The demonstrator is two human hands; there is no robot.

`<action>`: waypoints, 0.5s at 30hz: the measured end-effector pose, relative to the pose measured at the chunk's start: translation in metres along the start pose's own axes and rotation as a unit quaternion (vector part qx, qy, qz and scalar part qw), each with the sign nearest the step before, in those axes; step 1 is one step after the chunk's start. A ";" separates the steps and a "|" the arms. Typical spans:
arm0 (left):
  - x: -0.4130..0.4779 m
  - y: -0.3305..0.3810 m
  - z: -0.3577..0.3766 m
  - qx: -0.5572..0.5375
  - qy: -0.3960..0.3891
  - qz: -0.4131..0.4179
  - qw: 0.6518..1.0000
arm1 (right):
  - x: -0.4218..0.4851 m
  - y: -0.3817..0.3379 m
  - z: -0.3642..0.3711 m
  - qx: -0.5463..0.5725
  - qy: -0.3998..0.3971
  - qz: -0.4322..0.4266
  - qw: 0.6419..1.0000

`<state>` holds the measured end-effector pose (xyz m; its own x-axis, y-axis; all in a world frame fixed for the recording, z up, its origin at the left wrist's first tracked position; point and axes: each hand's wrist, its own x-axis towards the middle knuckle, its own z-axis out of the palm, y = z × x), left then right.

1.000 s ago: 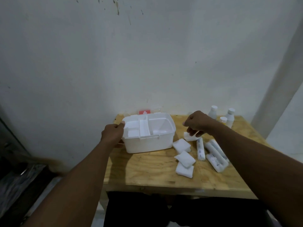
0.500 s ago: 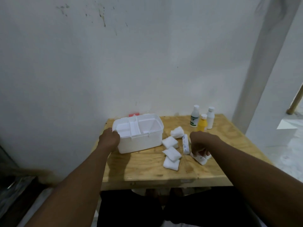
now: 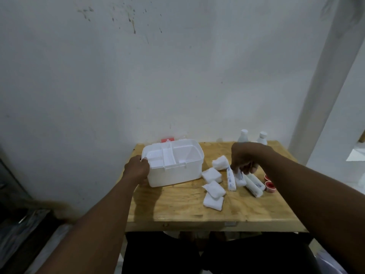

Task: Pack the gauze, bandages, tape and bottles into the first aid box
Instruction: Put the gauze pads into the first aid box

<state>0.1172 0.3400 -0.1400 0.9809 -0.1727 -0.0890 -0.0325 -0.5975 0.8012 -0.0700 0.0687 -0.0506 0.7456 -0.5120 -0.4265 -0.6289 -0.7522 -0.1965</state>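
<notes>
The white first aid box (image 3: 177, 175) stands open at the table's back left, with a divided tray inside. My left hand (image 3: 137, 169) grips its left wall. My right hand (image 3: 245, 158) is closed on a wrapped bandage roll (image 3: 240, 177), lifting one end just off the table. More bandage rolls (image 3: 254, 184) lie beside it, one (image 3: 231, 179) to its left. Several white gauze pads (image 3: 214, 189) lie between the box and the rolls. Two red tape rolls (image 3: 269, 184) sit by my right forearm. Two white-capped bottles (image 3: 262, 137) stand behind my right hand, partly hidden.
The small wooden table (image 3: 177, 210) stands against a white wall. A white post (image 3: 324, 99) rises at the right. A red-and-white lid edge (image 3: 167, 140) shows behind the box. Dark floor and clutter lie to the left.
My right hand has moved from the rolls near the front up and back, now holding one bandage roll. The left hand stays on the box. The camera has shifted slightly.
</notes>
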 end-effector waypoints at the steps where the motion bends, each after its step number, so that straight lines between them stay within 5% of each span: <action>1: 0.000 0.000 0.000 0.002 0.000 0.001 1.000 | 0.001 -0.005 -0.007 0.024 0.015 -0.014 1.000; 9: 0.002 -0.002 -0.004 -0.009 -0.023 0.011 1.000 | 0.008 -0.095 -0.013 0.231 0.181 -0.215 0.932; 15: 0.004 -0.005 -0.007 -0.006 -0.040 0.024 0.999 | 0.029 -0.149 0.022 0.196 0.178 -0.253 0.930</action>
<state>0.1229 0.3480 -0.1405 0.9599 -0.2628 -0.0975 -0.0755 -0.5774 0.8130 0.0404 0.1754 -0.0531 0.9499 -0.2907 0.1144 -0.1570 -0.7608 -0.6297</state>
